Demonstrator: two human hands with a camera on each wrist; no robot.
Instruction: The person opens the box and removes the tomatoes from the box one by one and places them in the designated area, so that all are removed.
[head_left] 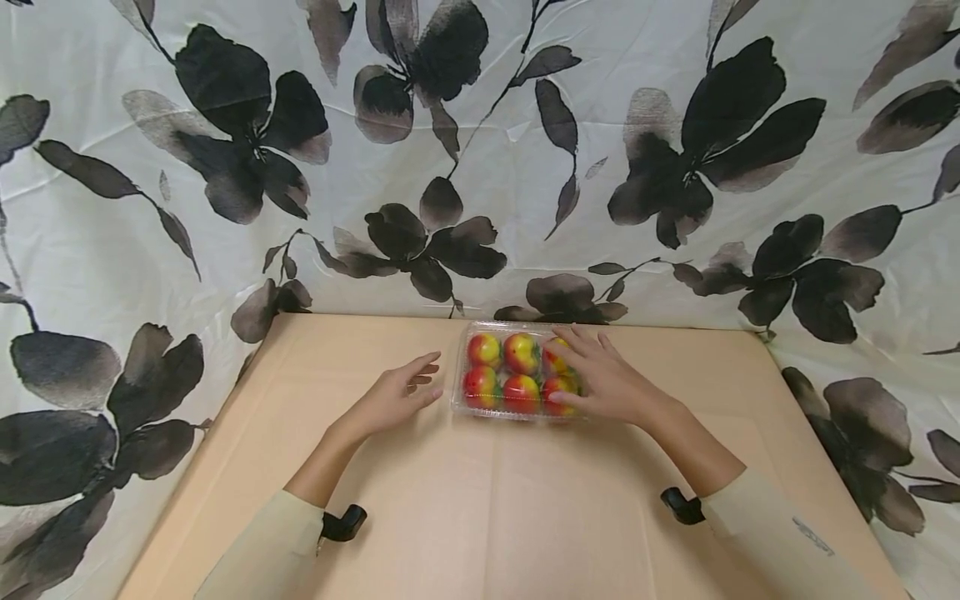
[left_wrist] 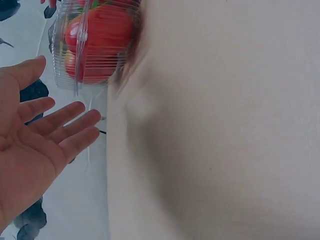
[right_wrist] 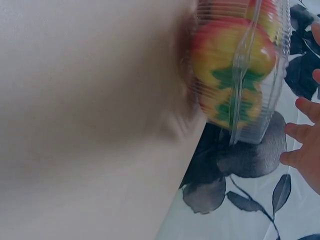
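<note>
A clear plastic clamshell box point(head_left: 498, 412) lies at the back edge of the cardboard-coloured tabletop, its lid down. Inside, two rows of red-and-yellow round fruits point(head_left: 521, 353) show through the plastic; green leaf shapes mark some of them in the right wrist view. My left hand point(head_left: 393, 398) hovers just left of the box, fingers loosely extended and apart from it; its palm point(left_wrist: 30, 145) shows in the left wrist view. Over the box's right end is my right hand point(head_left: 611, 379), fingers spread and covering part of that end. In the right wrist view its fingertips point(right_wrist: 300, 131) stand clear of the plastic.
The tan tabletop point(head_left: 480, 517) stretches from the box toward me and out to both sides. A white cloth with dark flowers point(head_left: 525, 150) hangs behind and continues along the sides. Black wrist straps point(head_left: 343, 523) sit at both sleeve cuffs.
</note>
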